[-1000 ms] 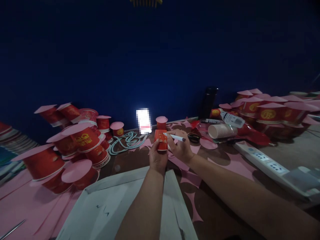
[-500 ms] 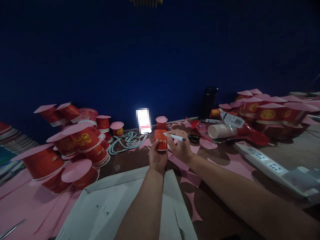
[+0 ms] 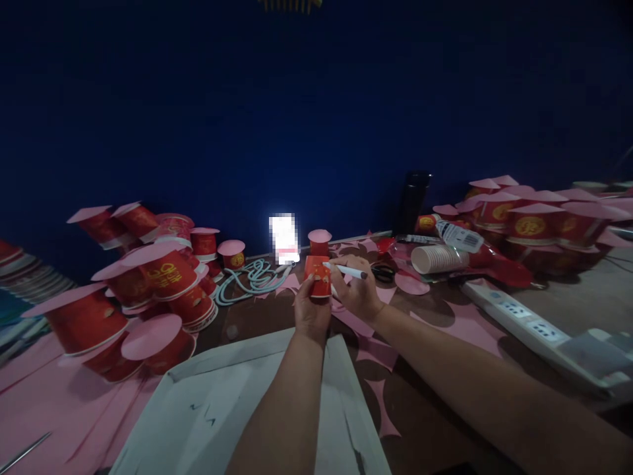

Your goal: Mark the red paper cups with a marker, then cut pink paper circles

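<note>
Two hands busy: left hand [image 3: 312,318] clamped round red cup [image 3: 316,269], right hand [image 3: 362,297] pinching white marker [image 3: 350,271], tip right by cup's side, can't tell if touching. Looks like drawing or writing step tbh. Next move probably calls for steady cup, light marker strokes. Pink-topped cup [image 3: 319,236] sits just beyond.

A dark blue, plain backdrop [image 3: 316,119] rises behind a dark brown flat tabletop [image 3: 415,409], fading almost to black toward its upper corners. The light is dim, with a soft blue glow low in the middle of the backdrop. A yellow comb-like object [image 3: 291,5] shows at the top edge.
</note>
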The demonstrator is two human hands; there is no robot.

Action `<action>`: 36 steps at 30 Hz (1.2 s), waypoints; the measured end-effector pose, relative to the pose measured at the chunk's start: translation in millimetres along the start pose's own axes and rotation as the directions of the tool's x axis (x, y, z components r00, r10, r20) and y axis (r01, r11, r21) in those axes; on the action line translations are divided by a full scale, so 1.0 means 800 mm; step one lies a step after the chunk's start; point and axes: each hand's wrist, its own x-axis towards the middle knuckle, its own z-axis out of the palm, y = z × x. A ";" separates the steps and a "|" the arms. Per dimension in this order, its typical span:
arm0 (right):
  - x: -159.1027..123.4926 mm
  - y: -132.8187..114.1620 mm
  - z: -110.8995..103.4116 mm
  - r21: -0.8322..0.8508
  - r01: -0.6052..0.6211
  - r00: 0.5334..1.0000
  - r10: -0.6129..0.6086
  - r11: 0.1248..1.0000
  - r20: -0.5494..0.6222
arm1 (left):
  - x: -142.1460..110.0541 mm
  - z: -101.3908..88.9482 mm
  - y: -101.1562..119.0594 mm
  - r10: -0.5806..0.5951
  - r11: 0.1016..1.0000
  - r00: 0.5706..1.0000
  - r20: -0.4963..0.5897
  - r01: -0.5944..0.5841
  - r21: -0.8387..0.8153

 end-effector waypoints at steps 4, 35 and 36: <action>-0.001 0.002 0.000 -0.002 -0.003 1.000 0.003 1.000 0.014 | -0.001 0.000 0.000 0.001 1.000 1.000 0.013 -0.001 0.003; 0.002 -0.001 -0.003 0.080 0.021 0.995 -0.013 0.997 -0.094 | -0.020 0.022 -0.015 0.256 0.885 0.965 -0.047 -0.215 0.414; 0.002 -0.001 -0.002 0.080 0.021 0.995 -0.014 0.997 -0.096 | -0.021 0.022 -0.015 0.263 0.879 0.963 -0.053 -0.216 0.425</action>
